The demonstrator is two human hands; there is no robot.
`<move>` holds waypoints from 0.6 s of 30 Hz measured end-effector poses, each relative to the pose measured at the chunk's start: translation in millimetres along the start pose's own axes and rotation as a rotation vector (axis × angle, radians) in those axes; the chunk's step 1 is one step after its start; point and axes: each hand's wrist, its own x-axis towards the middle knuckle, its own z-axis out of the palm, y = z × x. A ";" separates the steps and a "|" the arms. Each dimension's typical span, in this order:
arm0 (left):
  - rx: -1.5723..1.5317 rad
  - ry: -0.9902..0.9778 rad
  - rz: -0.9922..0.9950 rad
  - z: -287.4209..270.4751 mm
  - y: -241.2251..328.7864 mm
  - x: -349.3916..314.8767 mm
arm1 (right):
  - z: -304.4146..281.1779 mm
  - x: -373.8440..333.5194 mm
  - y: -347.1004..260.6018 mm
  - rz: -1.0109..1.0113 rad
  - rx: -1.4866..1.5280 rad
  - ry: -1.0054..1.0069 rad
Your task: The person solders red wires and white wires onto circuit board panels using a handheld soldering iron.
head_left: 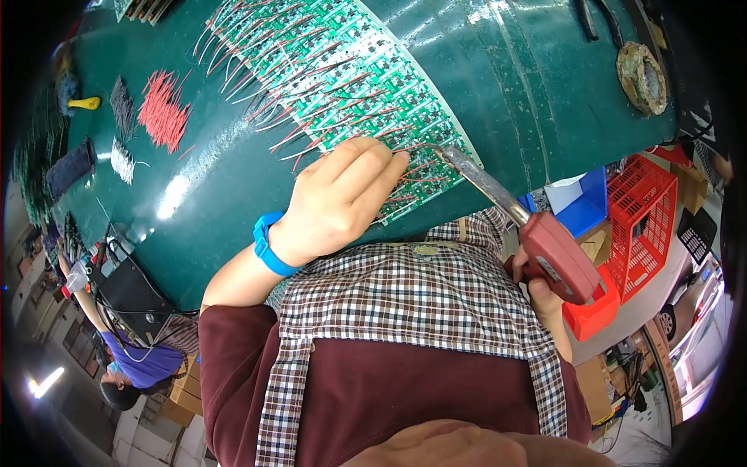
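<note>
A green panel of circuit boards lies on the table, with rows of red and white wires along it. My left hand, with a blue wristband on its wrist, rests over the panel's near end. Its fingers are pressed together at a thin red wire; the thumb is mostly hidden. My right hand grips a soldering gun with a dark red housing. The gun's metal barrel slants up to the left, and its tip meets the board close to my left fingertips, by that wire's end.
Piles of red wires, dark wires and white wires lie on the green table at left. A crusty round ring sits far right. Red crates and a blue bin stand beside the table. Another person works at left.
</note>
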 end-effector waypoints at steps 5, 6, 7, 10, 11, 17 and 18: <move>0.019 -0.030 -0.011 0.2 1.7 -0.2 | 13.8 6.5 -10.5 0.038 0.100 0.033; 0.020 -0.031 -0.010 0.3 2.1 0.2 | 13.0 7.5 -8.1 -0.002 0.073 0.025; 0.023 -0.037 -0.005 -0.2 1.5 0.2 | 13.3 8.2 -7.7 -0.040 0.041 0.019; 0.027 -0.042 -0.001 -0.7 1.2 -0.5 | 19.3 8.8 -13.4 -0.042 0.101 0.055; 0.030 -0.042 -0.004 -0.8 1.4 -0.8 | 17.5 7.4 -12.2 -0.043 0.100 0.054; 0.041 -0.046 0.005 0.3 1.1 -0.8 | 18.8 8.8 -14.8 -0.033 0.135 0.030; 0.040 -0.046 0.006 -0.1 1.0 -0.4 | 19.8 8.8 -16.1 -0.027 0.153 0.044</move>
